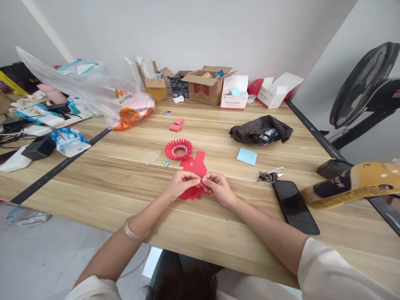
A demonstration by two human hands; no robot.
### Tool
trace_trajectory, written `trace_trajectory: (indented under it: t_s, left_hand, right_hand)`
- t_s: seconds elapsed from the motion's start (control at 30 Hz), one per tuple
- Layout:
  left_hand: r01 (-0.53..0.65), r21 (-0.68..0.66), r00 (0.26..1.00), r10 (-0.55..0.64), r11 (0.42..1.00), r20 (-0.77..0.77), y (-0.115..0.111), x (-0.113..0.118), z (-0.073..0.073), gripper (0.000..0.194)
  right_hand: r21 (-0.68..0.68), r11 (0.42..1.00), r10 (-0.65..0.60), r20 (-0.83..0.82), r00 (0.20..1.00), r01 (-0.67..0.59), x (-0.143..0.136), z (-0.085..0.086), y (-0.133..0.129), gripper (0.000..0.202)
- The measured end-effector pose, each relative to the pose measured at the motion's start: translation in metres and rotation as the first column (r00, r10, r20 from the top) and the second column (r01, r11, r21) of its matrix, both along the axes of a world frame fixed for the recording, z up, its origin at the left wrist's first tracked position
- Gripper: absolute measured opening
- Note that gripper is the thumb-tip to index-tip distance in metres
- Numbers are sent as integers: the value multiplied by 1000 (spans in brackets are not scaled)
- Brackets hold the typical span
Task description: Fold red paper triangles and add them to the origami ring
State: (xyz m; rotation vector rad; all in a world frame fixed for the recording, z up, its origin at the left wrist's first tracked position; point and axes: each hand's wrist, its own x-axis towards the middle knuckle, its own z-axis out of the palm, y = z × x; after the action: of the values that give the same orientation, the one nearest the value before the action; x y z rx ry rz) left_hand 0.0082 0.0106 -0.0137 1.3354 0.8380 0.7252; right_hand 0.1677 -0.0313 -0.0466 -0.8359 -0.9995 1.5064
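My left hand [185,184] and my right hand [218,186] meet near the table's front, thumbs and fingers pinched together on a small red piece of paper [201,181], mostly hidden by the fingertips. Below and behind them lies a heap of red paper pieces [196,166], some of them strips. Just beyond the heap, a ring of folded red paper pieces [169,149] lies flat, with a pale blue-white inner edge. A small folded blue paper piece [166,163] sits left of the heap.
Two red paper stacks [176,125] lie beyond the ring. To the right are a blue sticky-note pad [246,156], a black bag [262,130], keys [269,176], a phone [295,207] and a yellow bottle [353,183]. Boxes [206,89] line the wall; plastic bags [131,108] stand left.
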Motion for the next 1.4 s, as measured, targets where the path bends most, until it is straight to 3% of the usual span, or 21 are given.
trace_trajectory:
  t_s: [0.3, 0.57, 0.8, 1.03, 1.23, 1.4]
  left_hand:
    - [27, -5, 999, -27, 1000, -27, -3, -1, 0, 19]
    - [22, 104, 996, -12, 994, -92, -4, 1, 1, 16]
    - [-19, 219, 978, 64, 976, -200, -8, 3, 1, 15]
    - [-47, 309, 963, 125, 950, -237, -9, 5, 2, 11]
    - [-133, 324, 958, 206, 937, -202, -11, 6, 1, 11]
    - [-163, 258, 968, 204, 952, -143, -10, 6, 0, 13]
  right_hand:
    - [33, 999, -30, 102, 994, 26, 0, 1, -1, 25]
    - [55, 998, -43, 125, 991, 36, -2, 7, -4, 24]
    - [175, 977, -171, 311, 935, 120, -4, 5, -5, 19]
    - [500, 860, -416, 581, 699, 96, -1, 0, -10, 10]
    - [667, 745, -530, 572, 626, 21, -2, -1, -13, 16]
    - [717, 697, -569, 561, 601, -9, -2, -5, -12, 20]
